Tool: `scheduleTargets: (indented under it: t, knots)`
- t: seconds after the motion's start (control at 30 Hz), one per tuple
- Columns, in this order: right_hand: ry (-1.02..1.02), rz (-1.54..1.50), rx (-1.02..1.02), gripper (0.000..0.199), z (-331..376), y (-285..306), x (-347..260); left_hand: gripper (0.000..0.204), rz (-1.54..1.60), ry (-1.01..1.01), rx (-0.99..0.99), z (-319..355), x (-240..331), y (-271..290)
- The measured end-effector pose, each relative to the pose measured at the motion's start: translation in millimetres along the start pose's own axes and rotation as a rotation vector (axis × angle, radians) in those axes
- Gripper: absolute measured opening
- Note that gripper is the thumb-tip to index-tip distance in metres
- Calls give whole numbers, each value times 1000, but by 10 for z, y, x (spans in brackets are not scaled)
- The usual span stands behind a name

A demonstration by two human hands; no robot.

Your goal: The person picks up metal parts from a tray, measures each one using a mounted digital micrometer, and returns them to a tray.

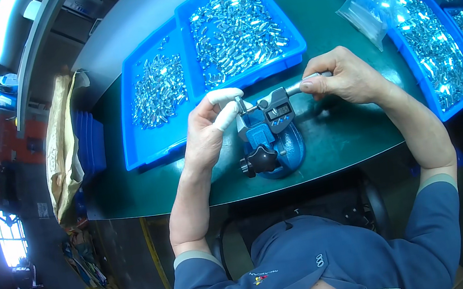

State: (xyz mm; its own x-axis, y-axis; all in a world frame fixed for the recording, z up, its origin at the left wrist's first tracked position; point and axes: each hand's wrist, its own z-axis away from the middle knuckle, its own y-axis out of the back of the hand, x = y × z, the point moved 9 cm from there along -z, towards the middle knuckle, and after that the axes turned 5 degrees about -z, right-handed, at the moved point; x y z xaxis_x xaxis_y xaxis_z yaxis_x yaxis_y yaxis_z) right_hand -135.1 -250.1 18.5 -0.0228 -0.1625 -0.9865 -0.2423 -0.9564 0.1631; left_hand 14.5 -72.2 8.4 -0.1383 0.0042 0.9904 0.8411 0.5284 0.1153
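A digital micrometer (278,105) with a small screen is clamped in a blue stand (290,150) near the front edge of the green table. White covers wrap the thumb and index finger of my left hand (204,130), which pinches a small silvery metal part (240,105) at the micrometer's measuring gap. The fingertips partly hide that part, so I cannot tell whether both measuring faces touch it. On the other side, my right hand (347,78) closes its thumb and fingers around the micrometer's thimble (295,88). A black knob (262,159) sticks out of the stand's front.
Beyond my hands, two blue trays, a left one (129,130) and a right one (294,45), hold many small metal parts. Another full blue tray (421,83) stands at the right, with clear plastic bags (366,11) over its edge. Stacked blue bins (90,143) and brown paper (61,146) are at the left.
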Motion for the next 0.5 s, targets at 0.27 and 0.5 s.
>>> scheduleTargets:
  t: [0.27,0.5]
  knots:
    - [48,50,-14,29,5,-3,-16,19,32,-5,-27,9,14,-26]
    - [-18,42,4,30,-5,3,13,19,16,-14,-22,9,-6,-7]
